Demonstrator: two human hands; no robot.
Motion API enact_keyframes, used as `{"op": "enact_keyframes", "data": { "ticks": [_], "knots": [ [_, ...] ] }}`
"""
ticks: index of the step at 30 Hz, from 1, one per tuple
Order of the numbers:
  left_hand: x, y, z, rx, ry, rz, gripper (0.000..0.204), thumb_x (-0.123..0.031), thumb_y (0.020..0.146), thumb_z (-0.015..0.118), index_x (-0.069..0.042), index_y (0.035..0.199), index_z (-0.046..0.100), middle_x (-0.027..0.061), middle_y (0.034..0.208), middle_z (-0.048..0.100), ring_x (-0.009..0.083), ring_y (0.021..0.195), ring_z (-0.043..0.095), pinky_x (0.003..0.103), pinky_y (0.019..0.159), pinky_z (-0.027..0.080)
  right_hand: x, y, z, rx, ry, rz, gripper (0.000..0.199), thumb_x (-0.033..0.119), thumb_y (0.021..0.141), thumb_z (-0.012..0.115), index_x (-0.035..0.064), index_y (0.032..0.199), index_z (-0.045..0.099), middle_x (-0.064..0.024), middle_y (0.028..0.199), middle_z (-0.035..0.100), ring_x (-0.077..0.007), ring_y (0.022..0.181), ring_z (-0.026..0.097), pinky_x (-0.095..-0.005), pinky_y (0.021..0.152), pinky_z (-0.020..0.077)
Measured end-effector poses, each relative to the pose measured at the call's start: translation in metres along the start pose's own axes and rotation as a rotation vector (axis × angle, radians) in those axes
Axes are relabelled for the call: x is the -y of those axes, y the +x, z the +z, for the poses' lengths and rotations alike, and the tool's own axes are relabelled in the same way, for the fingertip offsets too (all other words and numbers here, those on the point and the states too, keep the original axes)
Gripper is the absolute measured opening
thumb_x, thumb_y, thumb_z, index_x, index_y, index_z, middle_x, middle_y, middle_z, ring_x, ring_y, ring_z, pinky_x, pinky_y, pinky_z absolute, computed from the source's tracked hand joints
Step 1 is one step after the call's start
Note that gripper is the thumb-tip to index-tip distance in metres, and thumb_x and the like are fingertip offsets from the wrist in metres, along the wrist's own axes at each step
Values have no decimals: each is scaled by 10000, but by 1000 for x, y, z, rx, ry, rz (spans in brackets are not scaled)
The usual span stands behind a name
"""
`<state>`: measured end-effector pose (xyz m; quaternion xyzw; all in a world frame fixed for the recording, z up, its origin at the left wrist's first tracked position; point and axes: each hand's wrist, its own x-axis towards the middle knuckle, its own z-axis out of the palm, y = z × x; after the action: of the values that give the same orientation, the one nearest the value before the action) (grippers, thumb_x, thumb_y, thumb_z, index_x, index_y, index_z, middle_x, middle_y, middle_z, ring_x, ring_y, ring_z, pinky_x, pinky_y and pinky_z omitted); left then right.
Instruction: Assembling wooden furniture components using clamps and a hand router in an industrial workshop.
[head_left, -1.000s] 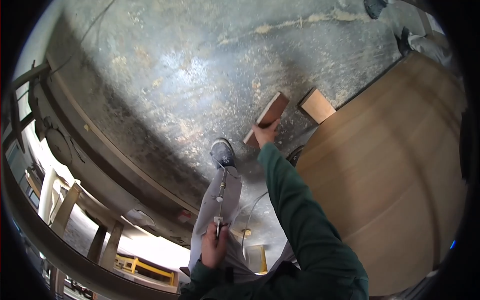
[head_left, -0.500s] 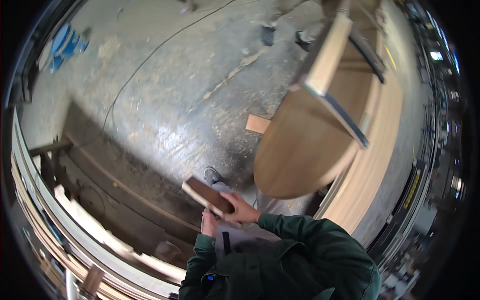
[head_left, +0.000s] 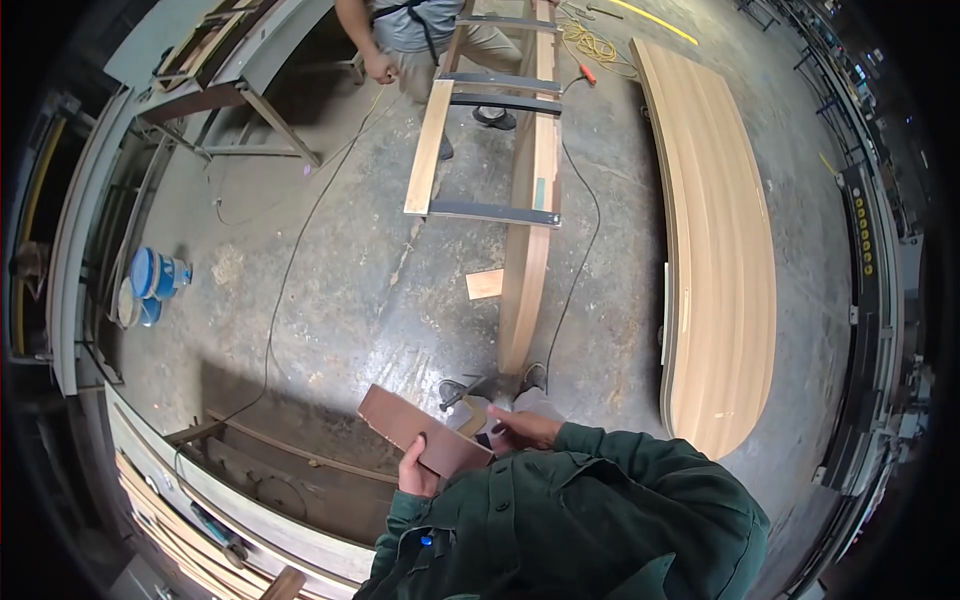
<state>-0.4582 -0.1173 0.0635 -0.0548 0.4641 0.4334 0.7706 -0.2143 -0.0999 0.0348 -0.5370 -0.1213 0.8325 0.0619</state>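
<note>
Left hand clamped on a brown board, thumb against its face; right hand angled inward near its far end (grip: cannot tell).

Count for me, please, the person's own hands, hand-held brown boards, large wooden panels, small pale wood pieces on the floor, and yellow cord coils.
Own hands: 2, left hand and right hand
Brown board, held in the left hand: 1
Large wooden panels: 2, flat panel and panel on edge
Small pale wood piece on the floor: 1
Yellow cord coil: 1
Total: 7
</note>
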Motion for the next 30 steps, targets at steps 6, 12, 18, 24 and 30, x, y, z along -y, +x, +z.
{"op": "enact_keyframes", "data": {
  "ticks": [6, 12, 18, 24, 30],
  "knots": [
    [25, 4, 51, 252, 106, -26, 610, -257, 827, 589, 18, 1318, 356, 143, 1267, 478, 298, 1137, 491, 439, 975, 391, -20, -19, -38, 196, 685, -414, 387, 375, 944, 444, 55, 1142, 534, -74, 1009, 624, -190, 944, 591, -352, 882, 458],
    [30, 8, 102, 367, 342, -74, 607, -228, 836, 580, 41, 1324, 337, 158, 1278, 467, 279, 1133, 498, 421, 970, 397, -9, -45, -72, 169, 678, -660, 337, 323, 971, 397, 48, 1122, 519, -54, 809, 594, -174, 766, 581, -331, 743, 481],
    [14, 14, 135, 341, 577, 2, 423, -102, 868, 581, -15, 1256, 437, 85, 1193, 547, 188, 1101, 526, 331, 926, 437, 0, -62, -111, -147, 552, -945, 296, 251, 967, 425, -2, 1045, 558, -28, 661, 533, -105, 648, 506, -243, 617, 416],
    [-23, 77, 142, 295, 680, 106, 524, -82, 845, 615, -34, 1303, 366, 77, 1198, 533, 188, 1106, 515, 334, 934, 428, 23, -74, -160, -285, 756, -988, 279, 273, 954, 462, 30, 1048, 563, -8, 623, 511, -89, 584, 483, -217, 550, 392],
    [-37, 208, 145, 374, 945, 153, 601, -77, 827, 638, -48, 1325, 302, 102, 1164, 547, 203, 1061, 532, 349, 914, 434, 69, -70, -159, -425, 736, -1020, 292, 306, 955, 458, 33, 1015, 546, 4, 614, 497, -77, 545, 451, -207, 501, 356]
  ]
}}
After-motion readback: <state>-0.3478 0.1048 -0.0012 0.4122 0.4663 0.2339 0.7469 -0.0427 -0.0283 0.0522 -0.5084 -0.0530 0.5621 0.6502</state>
